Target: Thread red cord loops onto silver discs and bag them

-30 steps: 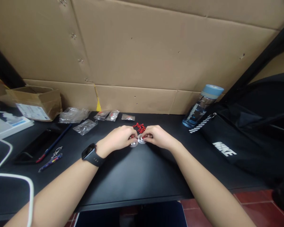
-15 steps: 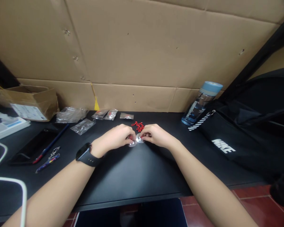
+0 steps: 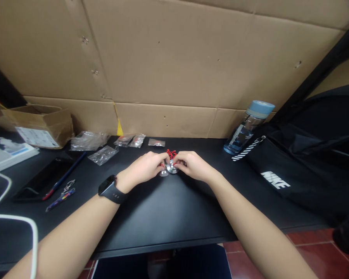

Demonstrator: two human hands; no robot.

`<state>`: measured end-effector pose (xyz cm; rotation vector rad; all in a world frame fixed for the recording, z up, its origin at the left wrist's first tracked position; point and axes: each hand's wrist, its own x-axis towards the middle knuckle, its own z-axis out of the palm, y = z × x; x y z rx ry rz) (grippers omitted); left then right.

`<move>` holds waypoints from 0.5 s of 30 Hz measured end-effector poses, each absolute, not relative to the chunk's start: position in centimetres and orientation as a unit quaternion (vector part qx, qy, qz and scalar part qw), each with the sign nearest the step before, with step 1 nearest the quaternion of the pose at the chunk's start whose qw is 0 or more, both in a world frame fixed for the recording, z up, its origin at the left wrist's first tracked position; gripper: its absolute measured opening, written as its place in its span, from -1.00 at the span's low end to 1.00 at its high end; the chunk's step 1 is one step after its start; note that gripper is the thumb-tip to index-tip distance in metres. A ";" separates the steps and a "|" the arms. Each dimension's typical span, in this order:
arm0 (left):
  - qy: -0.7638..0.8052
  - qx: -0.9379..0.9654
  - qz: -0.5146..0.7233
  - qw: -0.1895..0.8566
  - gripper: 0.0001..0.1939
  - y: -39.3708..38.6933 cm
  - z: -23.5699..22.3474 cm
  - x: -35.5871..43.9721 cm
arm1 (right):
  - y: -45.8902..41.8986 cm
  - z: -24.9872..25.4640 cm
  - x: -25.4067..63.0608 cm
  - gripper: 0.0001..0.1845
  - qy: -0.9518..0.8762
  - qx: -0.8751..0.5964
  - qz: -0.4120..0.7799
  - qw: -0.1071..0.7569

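Pinching one shiny disc (image 3: 172,168) apiece, both hands (image 3: 145,167) close together beside red cords (image 3: 171,154) on black tabletop (image 3: 165,215)

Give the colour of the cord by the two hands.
The cord is red; the head view shows it.

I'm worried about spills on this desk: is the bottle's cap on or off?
On: the blue cap sits over the top of the bottle, and no open mouth shows. I cannot tell how tightly it is closed.
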<state>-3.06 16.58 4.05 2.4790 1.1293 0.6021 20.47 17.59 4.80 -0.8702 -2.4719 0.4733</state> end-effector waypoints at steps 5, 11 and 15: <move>0.396 0.877 0.214 0.167 -0.75 16.6 3.9 -2.9 | 17.3 4.9 20.3 -0.89 -0.893 -0.323 0.196 0.245; 0.384 0.868 0.274 0.155 -0.76 16.5 4.6 -2.9 | 17.5 4.7 20.4 -0.89 -0.879 -0.341 0.206 0.262; 0.389 0.846 0.327 0.160 -0.77 16.7 5.0 -3.1 | 17.5 4.7 20.2 -0.92 -0.851 -0.371 0.229 0.293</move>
